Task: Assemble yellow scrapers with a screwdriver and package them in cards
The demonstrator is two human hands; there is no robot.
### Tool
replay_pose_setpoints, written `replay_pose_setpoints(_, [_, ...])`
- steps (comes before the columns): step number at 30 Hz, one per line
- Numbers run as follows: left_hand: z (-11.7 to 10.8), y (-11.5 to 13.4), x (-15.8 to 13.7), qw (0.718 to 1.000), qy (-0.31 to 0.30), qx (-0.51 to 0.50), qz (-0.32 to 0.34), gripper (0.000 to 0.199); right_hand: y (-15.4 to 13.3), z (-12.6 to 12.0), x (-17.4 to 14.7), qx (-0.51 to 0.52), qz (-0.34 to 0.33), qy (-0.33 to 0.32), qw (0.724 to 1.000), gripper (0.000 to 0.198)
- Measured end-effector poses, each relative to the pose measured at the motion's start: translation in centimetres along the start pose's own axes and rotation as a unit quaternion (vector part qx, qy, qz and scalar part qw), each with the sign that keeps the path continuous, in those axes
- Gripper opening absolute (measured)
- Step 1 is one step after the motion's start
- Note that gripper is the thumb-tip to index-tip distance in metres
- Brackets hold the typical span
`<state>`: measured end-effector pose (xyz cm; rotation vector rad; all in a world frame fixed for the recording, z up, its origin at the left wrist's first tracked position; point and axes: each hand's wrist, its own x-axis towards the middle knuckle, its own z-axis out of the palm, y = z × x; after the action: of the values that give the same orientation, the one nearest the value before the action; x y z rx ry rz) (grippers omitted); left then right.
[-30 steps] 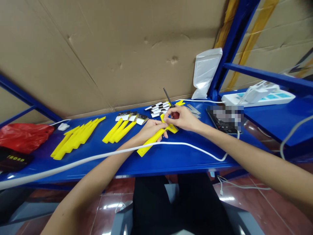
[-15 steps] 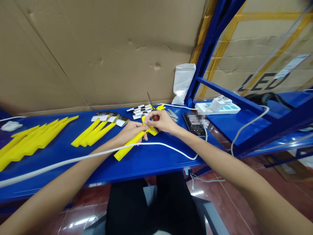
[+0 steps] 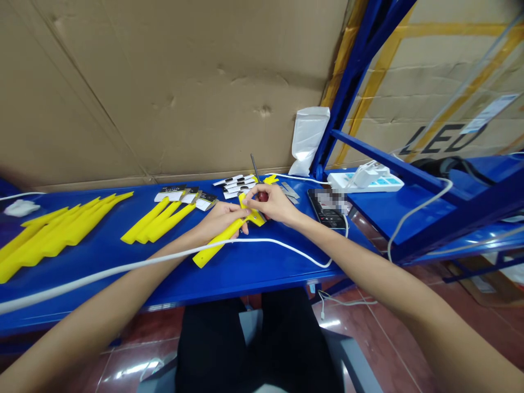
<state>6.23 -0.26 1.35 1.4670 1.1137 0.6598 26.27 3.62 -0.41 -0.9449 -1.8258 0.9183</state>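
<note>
My left hand (image 3: 223, 219) is closed around a yellow scraper (image 3: 216, 246), its long handle slanting down toward the table's front edge. At the scraper's head, the thumb and fingertips of my right hand (image 3: 272, 204) are pinched together and touch the yellow plastic; whether a small part is between them I cannot make out. A screwdriver (image 3: 254, 166) is tucked in the right hand, its dark shaft pointing away from me and its reddish handle mostly hidden. Several yellow handles with white-and-black card sleeves (image 3: 170, 194) lie left of my hands. Behind the hands are more sleeved blades (image 3: 237, 185).
Several bare yellow handles (image 3: 61, 234) lie in a row at left on the blue table (image 3: 164, 278). Small metal blades (image 3: 290, 192) and a phone (image 3: 325, 207) sit at right, near a power strip (image 3: 364, 180). A white cable (image 3: 123, 267) crosses in front of my forearms.
The view has shifted very slightly. Both hands keep their hold at the scraper, with no other clear change.
</note>
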Motion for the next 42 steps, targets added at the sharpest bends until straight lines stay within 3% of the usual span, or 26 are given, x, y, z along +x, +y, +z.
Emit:
replay_pose_setpoints(9, [-0.3, -0.9, 0.3, 1.000, -0.003, -0.016, 0.027, 0.034, -0.8, -0.1, -0.1, 0.018, 0.018, -0.004, 1.000, 0.035])
replay_pose_setpoints(18, [-0.7, -1.0, 0.4, 0.998, -0.011, -0.015, 0.063, 0.042, -0.5, -0.2, 0.3, 0.038, 0.044, 0.041, 0.998, 0.050])
replay_pose_setpoints(26, [-1.1, -0.8, 0.2, 0.996, -0.027, -0.007, 0.089, 0.040, -1.6, -0.2, -0.5, 0.039, 0.076, -0.012, 0.996, 0.044])
replay_pose_setpoints(33, [-1.2, -0.9, 0.2, 0.995, -0.040, 0.016, 0.095, 0.044, -1.5, -0.2, -0.4, 0.071, 0.086, -0.007, 0.994, 0.043])
replay_pose_setpoints(42, [-1.1, 0.4, -0.5, 0.995, -0.013, 0.024, 0.092, 0.046, -1.7, -0.3, -0.7, 0.049, 0.070, -0.035, 0.996, 0.043])
